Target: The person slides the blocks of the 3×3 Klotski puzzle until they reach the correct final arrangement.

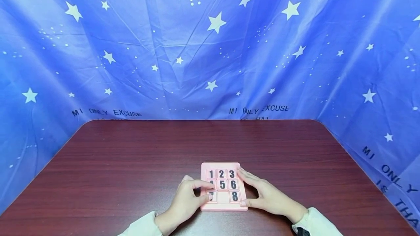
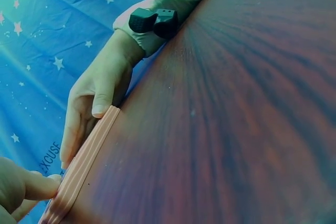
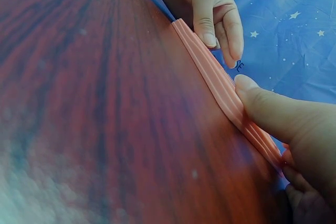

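Note:
A pink number sliding puzzle lies on the table in front of me. Its tiles read 1, 2, 3 on top, 5 and 6 in the middle row with a partly covered 4, and 7 and 8 at the bottom, with a gap between those two. From the left, my left hand reaches over the face, index fingertip on the 4 tile and thumb tip on the 7 tile. My right hand holds the right side, thumb at the lower corner and fingers along the edge. Both wrist views show the puzzle's ridged side.
The dark red wood-grain table extends around the puzzle. Behind it and along the sides hangs a blue curtain with white stars and printed words. A black device sits on the right wrist.

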`<state>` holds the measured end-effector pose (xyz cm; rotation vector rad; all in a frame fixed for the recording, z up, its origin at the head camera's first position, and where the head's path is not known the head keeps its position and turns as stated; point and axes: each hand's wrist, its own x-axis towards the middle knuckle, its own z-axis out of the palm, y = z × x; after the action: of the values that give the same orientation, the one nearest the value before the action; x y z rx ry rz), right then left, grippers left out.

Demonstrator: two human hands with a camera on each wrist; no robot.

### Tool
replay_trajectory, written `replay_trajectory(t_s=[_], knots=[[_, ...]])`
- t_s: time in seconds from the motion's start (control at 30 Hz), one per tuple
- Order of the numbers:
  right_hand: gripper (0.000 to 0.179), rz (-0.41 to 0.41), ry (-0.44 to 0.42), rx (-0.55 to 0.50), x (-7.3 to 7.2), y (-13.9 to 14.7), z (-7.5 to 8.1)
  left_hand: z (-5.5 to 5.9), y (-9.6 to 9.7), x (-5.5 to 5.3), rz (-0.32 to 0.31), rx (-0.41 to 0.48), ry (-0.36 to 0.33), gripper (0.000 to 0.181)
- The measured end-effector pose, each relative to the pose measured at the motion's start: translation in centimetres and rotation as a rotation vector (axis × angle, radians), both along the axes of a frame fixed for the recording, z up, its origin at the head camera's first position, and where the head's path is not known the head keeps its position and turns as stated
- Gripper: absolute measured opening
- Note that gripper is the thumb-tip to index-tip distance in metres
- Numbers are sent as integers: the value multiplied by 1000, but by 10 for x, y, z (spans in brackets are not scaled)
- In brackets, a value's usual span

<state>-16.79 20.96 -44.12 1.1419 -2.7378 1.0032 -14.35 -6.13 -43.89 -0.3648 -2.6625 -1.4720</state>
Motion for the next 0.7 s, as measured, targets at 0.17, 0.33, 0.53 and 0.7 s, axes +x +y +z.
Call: replay_trajectory(t_s=[0.17,0.33,0.53,0.7], knots=[[78,-1,5,-7,0,0,0,-2,5,-1,-24,56,14,22],[78,-6,9,-1,0,1,-1,-2,16,-1,-49,109,34,18],[77,1,18,6,0,2,-1,-2,33,1,-57,95,108,20],[77,4,18,4,0,2,0,-2,46,1,-60,19,179,20]])
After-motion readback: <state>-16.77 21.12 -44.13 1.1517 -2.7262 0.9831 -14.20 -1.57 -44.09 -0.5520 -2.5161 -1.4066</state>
